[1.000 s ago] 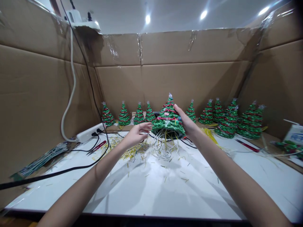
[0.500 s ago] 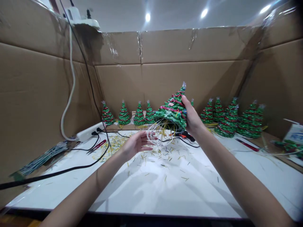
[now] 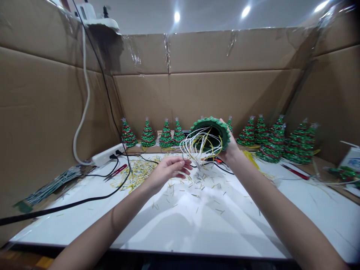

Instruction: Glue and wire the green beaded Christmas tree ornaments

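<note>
My right hand (image 3: pixel 230 146) grips a small green Christmas tree (image 3: pixel 227 131) from its far side, above the table. The tree is tipped so its hollow round base faces me, which hides its decorated outside. White and yellow wires (image 3: pixel 197 148) loop out of the hollow and hang below the rim. Just left of these wires is my left hand (image 3: pixel 174 167), fingers apart and slightly curled. The fingertips are close to the wires; I cannot tell whether they touch. An orange-and-black tool (image 3: pixel 218 160) lies partly hidden behind the tree.
Several decorated trees (image 3: pixel 147 135) stand along the back. Wire clippings (image 3: pixel 137 172) litter the white table (image 3: pixel 180 232). A power strip (image 3: pixel 105 154), black cord (image 3: pixel 92 200), red-handled tweezers (image 3: pixel 119 170), another red tool (image 3: pixel 296 171) and a wire bundle (image 3: pixel 50 187) lie at the sides. Cardboard walls (image 3: pixel 208 90) surround the table.
My right hand has turned the tree so its base now faces me, where its decorated side showed before. My left hand has shifted slightly right, its fingers more curled.
</note>
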The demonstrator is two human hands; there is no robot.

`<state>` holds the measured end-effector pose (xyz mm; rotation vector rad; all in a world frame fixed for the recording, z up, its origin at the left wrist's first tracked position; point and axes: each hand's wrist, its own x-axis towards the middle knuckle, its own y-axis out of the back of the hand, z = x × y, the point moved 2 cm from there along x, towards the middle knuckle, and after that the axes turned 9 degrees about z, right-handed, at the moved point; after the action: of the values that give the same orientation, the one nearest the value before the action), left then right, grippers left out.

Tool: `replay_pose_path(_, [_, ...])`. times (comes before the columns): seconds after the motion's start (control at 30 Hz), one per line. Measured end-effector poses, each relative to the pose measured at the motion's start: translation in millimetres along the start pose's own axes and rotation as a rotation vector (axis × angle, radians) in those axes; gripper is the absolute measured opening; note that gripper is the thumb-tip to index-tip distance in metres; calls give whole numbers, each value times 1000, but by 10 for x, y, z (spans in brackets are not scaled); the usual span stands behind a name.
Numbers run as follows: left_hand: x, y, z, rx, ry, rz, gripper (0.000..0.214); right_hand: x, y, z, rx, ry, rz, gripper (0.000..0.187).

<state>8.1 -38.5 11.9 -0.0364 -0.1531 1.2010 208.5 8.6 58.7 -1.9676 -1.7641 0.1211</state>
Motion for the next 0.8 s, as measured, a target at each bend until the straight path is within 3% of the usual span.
replay_pose_path(0.17, [-23, 101, -65, -100, 333, -143, 60, -21, -7, -23, -62, 30, 62, 57])
replay_pose_path(0.27, [-76, 109, -55, -132, 415, -215, 75, -28, -11, -30, -22, 85, 76, 57])
replay_pose_path(0.6, [-110, -49, -24, -448, 428, -287, 89, -263, -125, -110, -167, 329, 27, 57])
replay_pose_path(0.8, [-36, -143, -115, -581, 293, -169, 84, -514, -194, -189, -313, 373, -316, 74])
